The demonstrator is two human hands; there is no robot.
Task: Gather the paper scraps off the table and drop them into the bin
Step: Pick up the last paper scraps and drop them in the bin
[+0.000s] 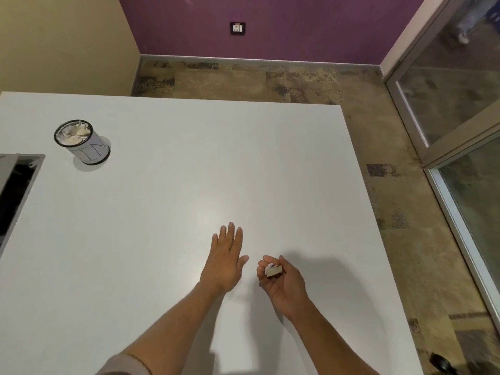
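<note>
Purple wall (socketed), mottled floor.

Scrap partly hidden by curled right hand fingers. Bin contents indistinct. Recess cut by left edge. Dark object at bottom edge, unidentifiable.

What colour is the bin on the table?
The bin is white with a black rim and base, with faint lettering on its side; the head view shows it.

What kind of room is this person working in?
Probably a small office or meeting room: a large white table, a purple wall with a socket plate, and an aluminium-framed glass partition on the right.
</note>
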